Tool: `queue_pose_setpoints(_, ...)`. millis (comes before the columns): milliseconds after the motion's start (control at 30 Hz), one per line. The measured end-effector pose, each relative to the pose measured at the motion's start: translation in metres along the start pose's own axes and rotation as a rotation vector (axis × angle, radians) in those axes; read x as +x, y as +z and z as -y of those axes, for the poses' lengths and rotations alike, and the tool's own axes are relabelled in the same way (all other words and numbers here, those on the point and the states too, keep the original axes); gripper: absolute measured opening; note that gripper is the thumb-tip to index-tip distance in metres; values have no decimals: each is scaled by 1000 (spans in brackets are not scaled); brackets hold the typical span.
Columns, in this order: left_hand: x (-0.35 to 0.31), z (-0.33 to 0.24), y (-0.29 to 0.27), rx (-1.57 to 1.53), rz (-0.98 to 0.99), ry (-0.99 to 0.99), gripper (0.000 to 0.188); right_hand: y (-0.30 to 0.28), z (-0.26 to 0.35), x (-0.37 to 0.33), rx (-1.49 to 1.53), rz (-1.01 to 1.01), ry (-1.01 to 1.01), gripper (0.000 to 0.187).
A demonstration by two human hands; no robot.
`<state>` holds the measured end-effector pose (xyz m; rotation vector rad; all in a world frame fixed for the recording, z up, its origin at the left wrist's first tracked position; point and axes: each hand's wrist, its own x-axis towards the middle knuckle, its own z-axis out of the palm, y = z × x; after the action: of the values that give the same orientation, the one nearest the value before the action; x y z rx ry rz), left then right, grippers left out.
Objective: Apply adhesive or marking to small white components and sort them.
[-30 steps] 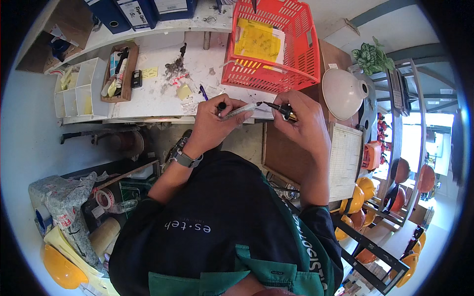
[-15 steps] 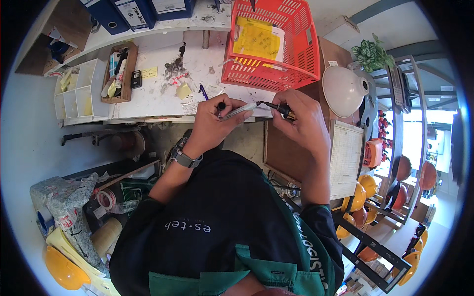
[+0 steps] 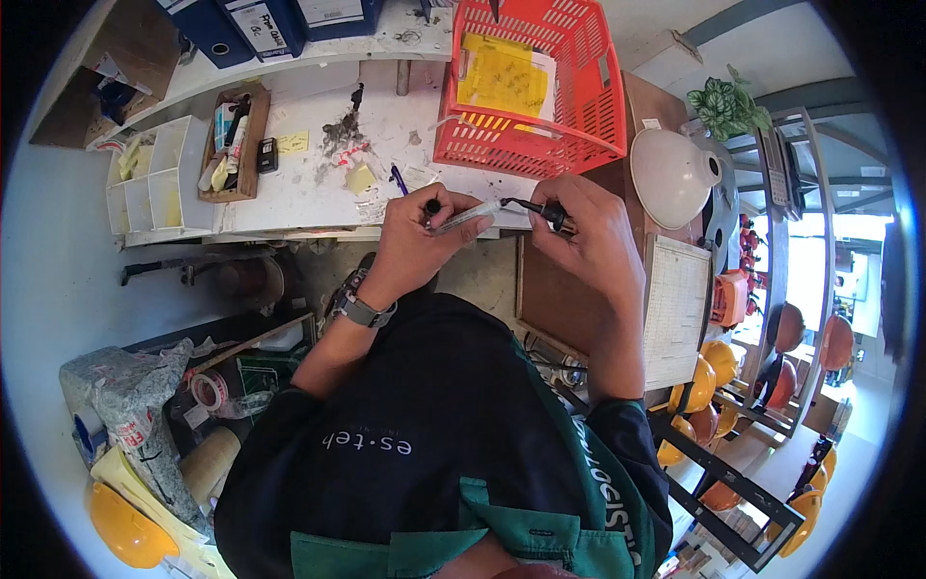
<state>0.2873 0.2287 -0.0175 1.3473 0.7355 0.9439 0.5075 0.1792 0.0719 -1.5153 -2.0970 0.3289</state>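
Over the front edge of the white desk (image 3: 309,207), my left hand (image 3: 420,241) is closed on a slim, pale, see-through tube (image 3: 466,219), like a pen barrel. A round black end, perhaps a cap, (image 3: 432,206) shows between its fingers. My right hand (image 3: 598,236) pinches a small dark tool or bottle (image 3: 554,213) with a thin, bent black tip. That tip meets the whitish end of the tube, or comes very close to it; I cannot tell which. A purple pen (image 3: 397,179) lies on the desk just beyond my left hand.
A red plastic basket (image 3: 579,140) with yellow sheets stands behind my hands. Farther left are a wooden tray of small items (image 3: 249,183) and a white divided holder (image 3: 177,164). A white lampshade-like cone (image 3: 666,179) sits at right, above a pale panel (image 3: 672,309).
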Motion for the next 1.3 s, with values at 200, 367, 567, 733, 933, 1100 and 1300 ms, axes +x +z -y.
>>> queue_pose_setpoints(200,1,3,-2,40,-26,38,47,9,-4,-3,100,-59,35,25)
queue_pose_setpoints(367,3,21,-3,23,-97,125,47,41,-24,-12,318,-154,125,27)
queue_pose_setpoints(567,3,38,-10,296,-164,377,47,134,-99,-22,454,-438,179,37)
queue_pose_setpoints(733,1,46,-10,262,-264,377,45,219,-156,-34,612,-546,464,56)
queue_pose_setpoints(933,2,54,-14,248,-282,186,50,258,-173,-37,567,-595,508,57)
queue_pose_setpoints(1100,7,72,-13,103,-257,77,46,231,-145,-38,321,-662,433,59)
queue_pose_setpoints(1300,14,84,-7,-66,-266,-25,46,177,-62,-48,358,-516,313,55)
